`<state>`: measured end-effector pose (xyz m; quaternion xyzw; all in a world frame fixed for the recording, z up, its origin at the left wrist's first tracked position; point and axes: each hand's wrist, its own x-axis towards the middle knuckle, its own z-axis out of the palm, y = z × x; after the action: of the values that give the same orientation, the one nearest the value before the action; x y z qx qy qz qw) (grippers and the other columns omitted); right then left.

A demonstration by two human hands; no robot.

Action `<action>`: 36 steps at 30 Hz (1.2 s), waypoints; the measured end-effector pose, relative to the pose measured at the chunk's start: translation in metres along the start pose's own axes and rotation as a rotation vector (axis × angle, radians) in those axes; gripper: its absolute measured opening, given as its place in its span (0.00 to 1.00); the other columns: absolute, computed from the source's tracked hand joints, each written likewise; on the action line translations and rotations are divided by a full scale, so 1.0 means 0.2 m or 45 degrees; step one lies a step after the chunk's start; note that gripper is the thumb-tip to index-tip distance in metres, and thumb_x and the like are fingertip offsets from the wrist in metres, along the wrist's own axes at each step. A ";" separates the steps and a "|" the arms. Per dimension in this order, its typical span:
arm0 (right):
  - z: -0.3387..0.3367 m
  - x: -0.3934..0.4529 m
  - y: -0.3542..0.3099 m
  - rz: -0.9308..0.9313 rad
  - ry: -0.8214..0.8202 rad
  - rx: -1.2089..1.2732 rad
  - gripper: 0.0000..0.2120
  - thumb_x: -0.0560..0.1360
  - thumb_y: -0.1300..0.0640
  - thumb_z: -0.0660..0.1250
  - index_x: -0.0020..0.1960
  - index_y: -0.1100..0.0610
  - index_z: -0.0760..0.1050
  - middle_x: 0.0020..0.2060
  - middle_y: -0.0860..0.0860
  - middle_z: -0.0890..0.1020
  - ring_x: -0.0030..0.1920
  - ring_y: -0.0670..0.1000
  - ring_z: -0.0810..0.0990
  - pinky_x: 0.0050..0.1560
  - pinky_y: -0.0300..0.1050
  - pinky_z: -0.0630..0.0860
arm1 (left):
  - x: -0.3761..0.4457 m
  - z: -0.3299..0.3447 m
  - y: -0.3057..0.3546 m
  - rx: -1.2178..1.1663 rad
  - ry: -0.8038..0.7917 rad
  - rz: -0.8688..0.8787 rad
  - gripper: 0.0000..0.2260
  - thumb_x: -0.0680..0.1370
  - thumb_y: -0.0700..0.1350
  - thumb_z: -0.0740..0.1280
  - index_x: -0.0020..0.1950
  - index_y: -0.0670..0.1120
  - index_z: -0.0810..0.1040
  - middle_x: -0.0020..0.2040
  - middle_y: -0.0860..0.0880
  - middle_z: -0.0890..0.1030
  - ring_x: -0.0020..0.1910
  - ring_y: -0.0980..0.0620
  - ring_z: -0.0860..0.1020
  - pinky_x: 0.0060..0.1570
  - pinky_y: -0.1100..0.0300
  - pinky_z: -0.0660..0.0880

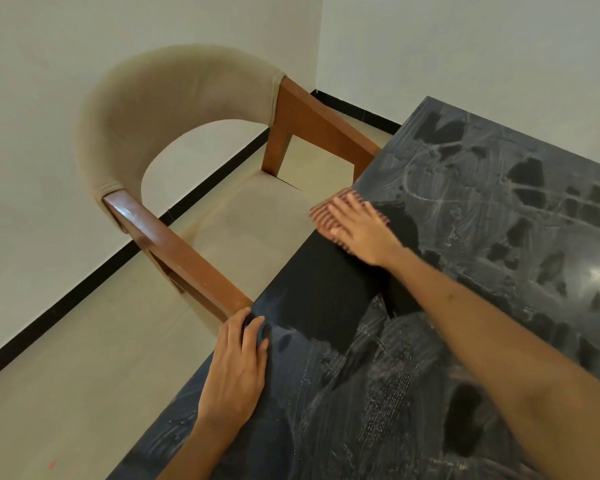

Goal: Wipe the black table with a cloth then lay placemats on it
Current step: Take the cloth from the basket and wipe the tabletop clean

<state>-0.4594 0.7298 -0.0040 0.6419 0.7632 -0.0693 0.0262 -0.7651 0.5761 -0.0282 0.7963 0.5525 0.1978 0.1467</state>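
Black table (482, 202) (smeared), cloth (321, 211) under right hand (361, 230)

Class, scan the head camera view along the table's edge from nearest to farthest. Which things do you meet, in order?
Left hand resting flat on the black table → dark clean wiped strip → right hand pressing the red-and-white striped cloth → beige upholstered chair with brown wooden arms, beside the table.

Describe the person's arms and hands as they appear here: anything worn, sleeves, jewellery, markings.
Both forearms are bare as far as the picture shows, with no sleeve in view. The left hand and the right hand wear no gloves, and no rings, watch or bracelet show on the fingers or wrists. No tattoos or other markings can be made out. The right hand's fingertips are blurred.
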 end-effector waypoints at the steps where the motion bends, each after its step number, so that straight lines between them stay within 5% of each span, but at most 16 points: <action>1: -0.02 0.03 0.07 0.082 -0.015 0.029 0.26 0.84 0.44 0.42 0.79 0.52 0.45 0.79 0.50 0.45 0.78 0.53 0.39 0.74 0.53 0.36 | 0.00 0.00 0.00 0.007 -0.006 0.000 0.16 0.81 0.51 0.52 0.66 0.45 0.67 0.66 0.47 0.68 0.63 0.48 0.70 0.64 0.50 0.72; 7: -0.05 0.14 0.13 0.317 -0.080 0.094 0.26 0.84 0.47 0.45 0.79 0.54 0.47 0.79 0.52 0.47 0.78 0.56 0.41 0.75 0.57 0.39 | 0.00 0.01 -0.01 0.074 -0.024 -0.012 0.17 0.81 0.50 0.52 0.65 0.44 0.69 0.67 0.44 0.69 0.63 0.44 0.71 0.62 0.47 0.73; 12: 0.01 -0.09 -0.14 0.006 -0.049 0.014 0.26 0.83 0.44 0.42 0.79 0.51 0.47 0.79 0.49 0.47 0.78 0.53 0.39 0.74 0.54 0.34 | 0.00 -0.02 0.01 0.080 -0.003 0.009 0.17 0.81 0.50 0.52 0.66 0.43 0.66 0.67 0.42 0.69 0.64 0.42 0.71 0.62 0.45 0.73; 20: 0.18 -0.61 -0.39 -0.471 0.015 -0.026 0.27 0.81 0.42 0.47 0.77 0.51 0.59 0.77 0.49 0.59 0.78 0.55 0.49 0.76 0.55 0.42 | 0.01 -0.03 0.03 0.201 -0.014 0.115 0.20 0.81 0.49 0.54 0.66 0.39 0.72 0.67 0.40 0.71 0.64 0.40 0.70 0.64 0.45 0.70; 25: 0.09 -0.49 -0.04 -0.157 -0.005 0.011 0.31 0.79 0.38 0.38 0.78 0.49 0.48 0.77 0.46 0.48 0.77 0.52 0.39 0.76 0.54 0.37 | 0.01 -0.02 0.01 0.230 -0.093 0.137 0.22 0.81 0.53 0.53 0.66 0.42 0.75 0.67 0.44 0.74 0.68 0.44 0.70 0.67 0.47 0.68; 29: 0.04 -0.38 0.28 0.180 -0.014 0.057 0.26 0.84 0.45 0.46 0.79 0.50 0.47 0.79 0.49 0.47 0.78 0.53 0.39 0.75 0.54 0.37 | 0.02 -0.01 0.01 0.222 -0.118 0.115 0.22 0.81 0.53 0.53 0.66 0.43 0.75 0.67 0.45 0.74 0.68 0.44 0.69 0.67 0.46 0.68; 36: 0.04 -0.44 0.22 0.266 -0.025 0.042 0.28 0.82 0.43 0.41 0.79 0.51 0.48 0.79 0.48 0.48 0.78 0.53 0.41 0.75 0.56 0.38 | 0.02 -0.02 0.01 0.209 -0.140 0.109 0.22 0.81 0.53 0.53 0.66 0.42 0.74 0.67 0.45 0.74 0.68 0.45 0.69 0.68 0.47 0.68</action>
<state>-0.4004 0.6505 -0.0040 0.7175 0.6907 -0.0851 0.0302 -0.7635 0.5797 -0.0231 0.8383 0.5233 0.1138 0.1024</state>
